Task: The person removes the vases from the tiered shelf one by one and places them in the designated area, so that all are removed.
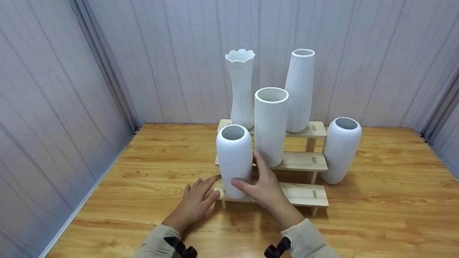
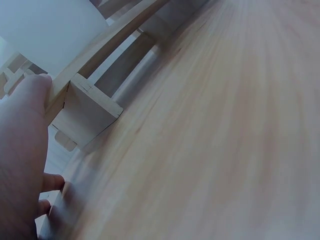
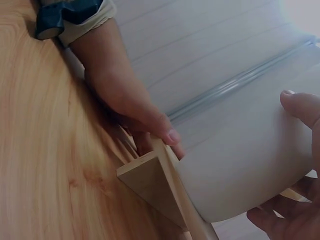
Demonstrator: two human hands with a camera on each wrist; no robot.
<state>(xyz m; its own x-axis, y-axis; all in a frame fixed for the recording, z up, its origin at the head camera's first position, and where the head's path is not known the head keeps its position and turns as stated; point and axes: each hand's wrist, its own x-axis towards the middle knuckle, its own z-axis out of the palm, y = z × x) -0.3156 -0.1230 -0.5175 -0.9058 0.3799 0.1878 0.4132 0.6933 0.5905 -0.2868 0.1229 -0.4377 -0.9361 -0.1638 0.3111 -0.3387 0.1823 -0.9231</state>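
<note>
A smooth white vase (image 1: 232, 162) stands on the left end of the lowest step of a wooden tiered stand (image 1: 302, 194). My right hand (image 1: 266, 188) grips this vase from its right side, thumb in front and fingers behind. At the stand's lower left corner, my left hand (image 1: 196, 201) touches the end of the bottom board with its fingers extended. In the left wrist view, the thumb (image 2: 37, 90) lies against the board's edge near the vase's base. A ribbed white vase (image 1: 270, 128) is on the middle step, just behind my right hand.
On the top step stand a scalloped-rim vase (image 1: 242, 90) and a tall tapered vase (image 1: 299, 93). Another smooth white vase (image 1: 341, 151) stands on the wooden table (image 1: 392, 210), right of the stand. Panelled walls (image 1: 178, 49) enclose the table at the back and sides.
</note>
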